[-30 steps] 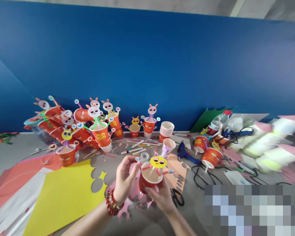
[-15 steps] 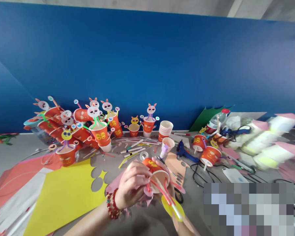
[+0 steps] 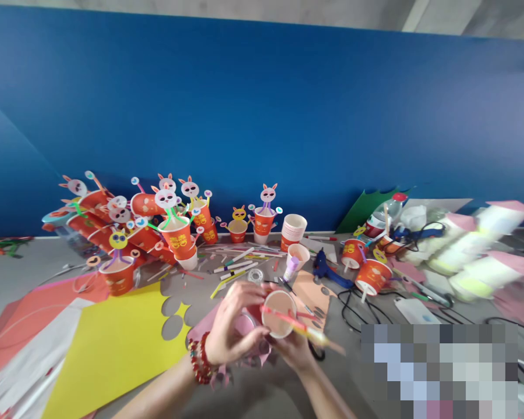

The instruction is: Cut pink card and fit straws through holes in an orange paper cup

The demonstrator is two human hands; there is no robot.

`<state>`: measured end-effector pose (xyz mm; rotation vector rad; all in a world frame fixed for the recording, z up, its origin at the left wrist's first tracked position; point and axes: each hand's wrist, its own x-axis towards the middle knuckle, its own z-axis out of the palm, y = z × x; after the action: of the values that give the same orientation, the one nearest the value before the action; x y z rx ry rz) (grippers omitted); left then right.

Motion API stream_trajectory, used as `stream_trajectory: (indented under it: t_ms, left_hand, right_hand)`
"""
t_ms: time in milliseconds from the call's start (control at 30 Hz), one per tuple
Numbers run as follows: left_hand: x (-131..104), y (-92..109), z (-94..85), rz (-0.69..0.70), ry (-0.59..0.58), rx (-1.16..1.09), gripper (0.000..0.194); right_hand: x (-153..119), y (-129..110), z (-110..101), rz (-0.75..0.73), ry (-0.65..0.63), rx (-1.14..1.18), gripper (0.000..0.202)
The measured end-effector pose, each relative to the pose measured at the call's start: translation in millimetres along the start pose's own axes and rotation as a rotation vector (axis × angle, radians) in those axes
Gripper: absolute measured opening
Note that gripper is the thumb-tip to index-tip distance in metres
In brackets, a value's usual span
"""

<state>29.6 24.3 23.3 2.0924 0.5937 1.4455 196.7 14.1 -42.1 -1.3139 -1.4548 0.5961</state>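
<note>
A red paper cup (image 3: 276, 299) is tipped so its pale open mouth faces me. My left hand (image 3: 228, 327), with beaded bracelets at the wrist, curls around the cup's left side, thumb by the lower rim. From below and the right, my right hand (image 3: 293, 349) grips the same cup; part of its fingers is hidden behind it. A pink-red straw (image 3: 283, 317) reaches out of the mouth toward the lower right, where a yellow paper piece (image 3: 315, 336) on it is blurred. Pink cut-out paper (image 3: 212, 323) lies under my left hand.
Decorated red cups (image 3: 177, 237) crowd the back left. Yellow paper (image 3: 113, 343) with round holes covers the left. A stack of cups (image 3: 294, 230), scattered pens (image 3: 233, 270), and a blue glue gun (image 3: 329, 270) with black cables lie beyond my hands. White paper rolls (image 3: 480, 276) stand right.
The cup has turned in my hands, its mouth now facing me more squarely. Its straw and yellow piece have swung up and right. My left fingers have shifted around the cup's side.
</note>
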Motion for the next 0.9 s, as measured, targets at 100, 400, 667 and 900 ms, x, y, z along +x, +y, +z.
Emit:
stream_trajectory:
  t_ms: [100, 400, 667, 900]
  left_hand:
    - [-2, -12, 7.7, -0.287, 0.030, -0.200, 0.052]
    - [-2, -21, 21.6, -0.674, 0.007, -0.683, 0.055]
    - [-11, -25, 30.6, -0.805, 0.118, -0.855, 0.045]
    - [-11, -16, 36.4, -0.805, 0.246, -0.840, 0.045]
  right_hand:
    - [-2, 0, -4, -0.037, -0.145, 0.335, 0.039]
    - [5, 3, 0, 0.025, -0.218, 0.497, 0.046]
    - [3, 12, 0, 0.047, -0.236, 0.395, 0.049]
    - [-2, 2, 4, 0.076, -0.271, 0.462, 0.052]
